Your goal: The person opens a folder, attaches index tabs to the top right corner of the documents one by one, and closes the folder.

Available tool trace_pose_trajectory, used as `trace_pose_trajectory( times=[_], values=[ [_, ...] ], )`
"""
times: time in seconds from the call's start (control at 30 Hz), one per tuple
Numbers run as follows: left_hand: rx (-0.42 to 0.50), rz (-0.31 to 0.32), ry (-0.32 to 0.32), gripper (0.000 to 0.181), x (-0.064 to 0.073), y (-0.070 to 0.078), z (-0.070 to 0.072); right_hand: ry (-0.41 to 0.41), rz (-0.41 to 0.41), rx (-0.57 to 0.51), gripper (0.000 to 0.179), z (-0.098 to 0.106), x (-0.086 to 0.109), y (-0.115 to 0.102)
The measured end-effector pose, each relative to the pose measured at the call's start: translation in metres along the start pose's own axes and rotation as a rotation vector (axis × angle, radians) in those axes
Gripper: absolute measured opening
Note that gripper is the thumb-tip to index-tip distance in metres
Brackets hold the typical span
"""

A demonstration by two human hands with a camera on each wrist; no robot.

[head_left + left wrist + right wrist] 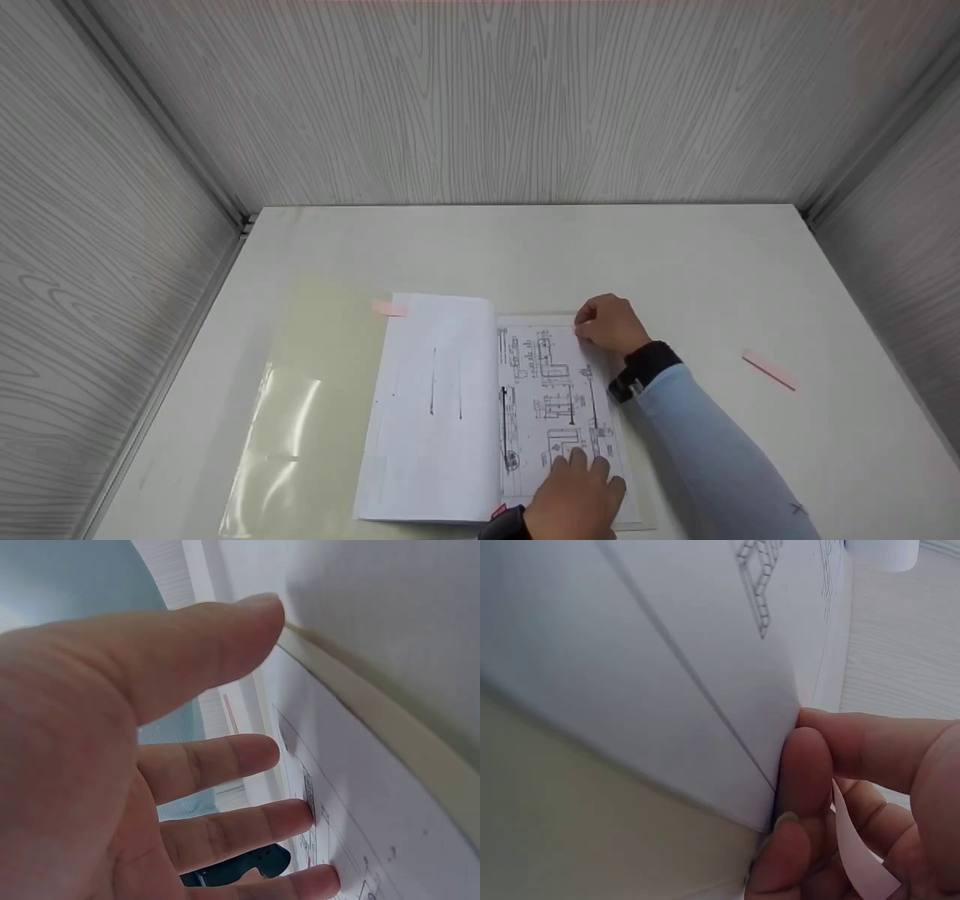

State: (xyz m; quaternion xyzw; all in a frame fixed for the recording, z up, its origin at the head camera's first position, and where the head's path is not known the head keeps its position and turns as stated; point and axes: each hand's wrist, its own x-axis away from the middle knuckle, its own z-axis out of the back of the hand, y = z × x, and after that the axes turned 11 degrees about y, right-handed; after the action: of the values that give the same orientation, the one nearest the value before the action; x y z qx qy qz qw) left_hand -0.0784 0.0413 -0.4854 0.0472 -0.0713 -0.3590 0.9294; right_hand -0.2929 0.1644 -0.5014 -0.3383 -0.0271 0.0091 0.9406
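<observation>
A booklet lies open on the table; its right-hand page carries black line drawings, and its left-hand page is mostly blank with a few thin marks. At the top right corner of the drawing page, my right hand pinches with thumb and fingers right at the paper's edge. A pink sticky strip comes out between those fingers and curls toward the palm. Lower on the same page rests my left hand, fingers straight and spread, thumb near the page's edge.
Another pink tab sticks out from the left page's upper edge. To the left spreads a glossy, yellowish clear cover. A pink strip pad lies on the white table at right. Wood-grain panels enclose the back and sides.
</observation>
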Motion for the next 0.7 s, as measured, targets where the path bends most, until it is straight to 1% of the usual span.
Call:
trace_pose_trajectory(
  times=[0.1, 0.33, 0.6, 0.7],
  values=[
    [-0.008, 0.002, 0.01, 0.045, 0.0008, 0.0015, 0.0005, 0.009, 0.0, 0.004, 0.01, -0.0008, -0.0002, 0.001],
    [0.006, 0.015, -0.013, 0.044, 0.0011, 0.0005, -0.0002, 0.004, -0.01, 0.007, 0.008, -0.0011, -0.0003, 0.0002],
    [0.002, 0.003, 0.013, 0.043, 0.0027, 0.0003, -0.0017, 0.003, -0.028, 0.067, 0.015, 0.0035, 0.0027, 0.0006],
    [0.001, -0.004, 0.01, 0.043, 0.0027, 0.0002, -0.0014, 0.007, -0.011, 0.082, 0.013, 0.0031, 0.0032, 0.001]
  ],
)
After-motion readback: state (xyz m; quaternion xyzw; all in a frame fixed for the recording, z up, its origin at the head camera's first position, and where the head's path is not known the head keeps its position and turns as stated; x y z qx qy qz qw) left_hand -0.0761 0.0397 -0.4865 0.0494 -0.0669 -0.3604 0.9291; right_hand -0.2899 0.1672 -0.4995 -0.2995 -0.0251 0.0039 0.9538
